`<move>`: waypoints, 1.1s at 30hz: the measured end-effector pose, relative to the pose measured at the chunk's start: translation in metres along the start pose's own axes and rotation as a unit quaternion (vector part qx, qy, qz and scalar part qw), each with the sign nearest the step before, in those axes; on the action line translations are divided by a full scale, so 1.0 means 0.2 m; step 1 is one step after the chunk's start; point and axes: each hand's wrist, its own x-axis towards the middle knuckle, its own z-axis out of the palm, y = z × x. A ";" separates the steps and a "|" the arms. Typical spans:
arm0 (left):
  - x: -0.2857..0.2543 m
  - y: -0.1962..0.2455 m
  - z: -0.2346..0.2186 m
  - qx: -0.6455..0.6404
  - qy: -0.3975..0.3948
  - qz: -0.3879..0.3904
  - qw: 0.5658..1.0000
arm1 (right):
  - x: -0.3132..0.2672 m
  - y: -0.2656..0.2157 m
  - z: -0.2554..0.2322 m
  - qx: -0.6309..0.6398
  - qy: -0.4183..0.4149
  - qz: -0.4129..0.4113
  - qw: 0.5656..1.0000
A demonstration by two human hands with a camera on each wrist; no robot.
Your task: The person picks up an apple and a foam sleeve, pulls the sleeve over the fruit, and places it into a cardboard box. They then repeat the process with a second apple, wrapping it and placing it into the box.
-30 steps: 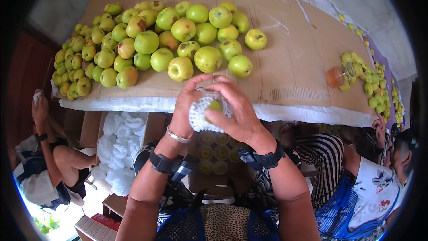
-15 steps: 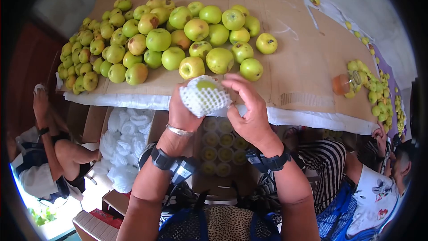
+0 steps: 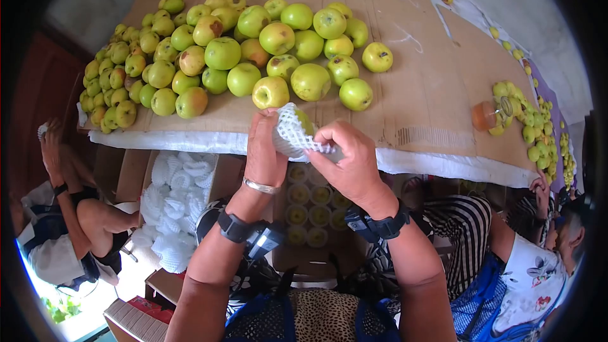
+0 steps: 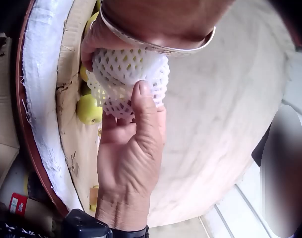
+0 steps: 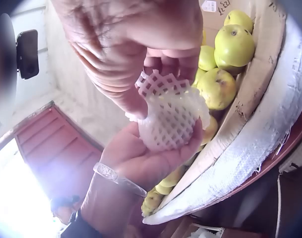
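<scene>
A green apple (image 3: pixel 305 123) sits inside a white foam net sleeve (image 3: pixel 288 134), just off the table's front edge. My left hand (image 3: pixel 261 155), with a bangle at the wrist, holds the sleeved apple from the left. At the sleeve's right end, my right hand (image 3: pixel 354 159) pinches the net's edge between thumb and fingers. The right wrist view shows the foam net (image 5: pixel 168 119) cupped in the left palm, its zigzag edge at the right thumb. Beyond both hands, a heap of green apples (image 3: pixel 221 54), some with brown spots, lies on the cardboard-covered table.
Below the table edge, a box of white foam nets (image 3: pixel 179 187) stands on the left. A carton with sleeved apples (image 3: pixel 307 206) is between the knees. A jar (image 3: pixel 486 116) lies near more apples at the right. Other people sit on either side.
The hands first cup the sleeved apple together; the right hand then comes away from it and now grips the net's edge. The left hand has turned the apple.
</scene>
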 end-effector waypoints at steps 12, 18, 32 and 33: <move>0.04 0.02 -0.10 -0.264 -0.135 -0.079 0.952 | -0.02 -0.06 -0.01 0.017 0.056 -0.060 0.996; -0.01 0.04 -0.01 -0.244 -0.106 -0.121 0.956 | 0.00 -0.04 -0.04 0.051 0.035 -0.029 0.998; 0.01 0.01 0.00 -0.027 -0.190 -0.044 0.980 | 0.04 0.05 -0.02 -0.061 0.064 -0.059 0.994; 0.01 0.08 0.01 -0.127 -0.188 -0.162 0.960 | 0.04 0.06 -0.03 -0.089 0.053 -0.082 0.991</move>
